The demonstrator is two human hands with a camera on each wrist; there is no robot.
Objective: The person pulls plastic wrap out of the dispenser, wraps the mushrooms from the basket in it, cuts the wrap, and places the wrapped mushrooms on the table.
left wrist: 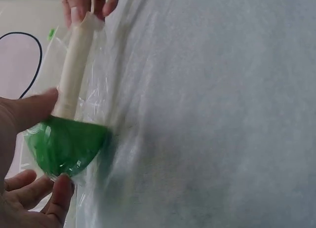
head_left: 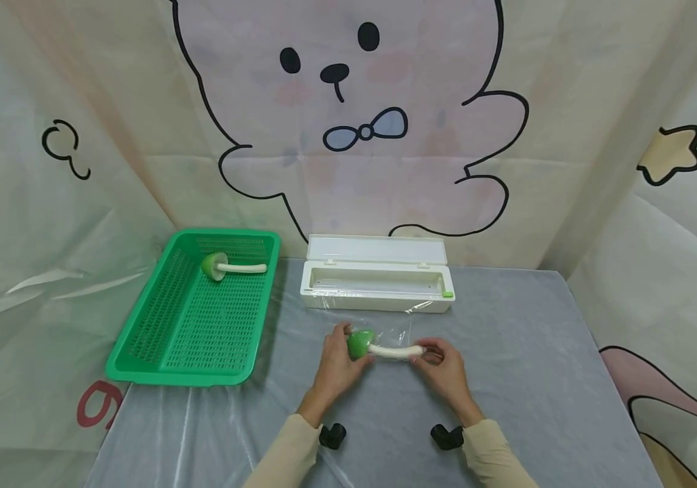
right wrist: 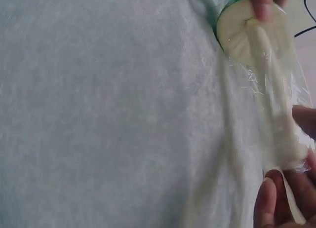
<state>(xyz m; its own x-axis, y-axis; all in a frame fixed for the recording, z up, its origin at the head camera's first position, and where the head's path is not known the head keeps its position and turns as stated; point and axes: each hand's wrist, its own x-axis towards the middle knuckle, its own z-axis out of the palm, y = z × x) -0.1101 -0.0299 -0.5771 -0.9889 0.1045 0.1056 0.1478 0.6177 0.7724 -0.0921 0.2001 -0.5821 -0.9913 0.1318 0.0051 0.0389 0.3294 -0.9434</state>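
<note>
A mushroom [head_left: 395, 352] with a green cap and a long white stem lies sideways between my hands, partly covered in clear cling film [head_left: 392, 333]. In the left wrist view the film clings round the green cap [left wrist: 66, 145]. My left hand [head_left: 337, 362] holds the cap end, its thumb by the stem and its fingertips under the cap. The stem's far end is held by my right hand [head_left: 444, 371], with film bunched at the fingers. Film stretches from the mushroom back toward a white cling film box [head_left: 378, 305], whose lid stands open.
To the left, a green plastic basket [head_left: 121, 371] holds a second green-capped mushroom [head_left: 242, 268]. A grey cloth [head_left: 531, 379] covers the table. Behind the box hangs a curtain printed with a cartoon bear [head_left: 348, 183].
</note>
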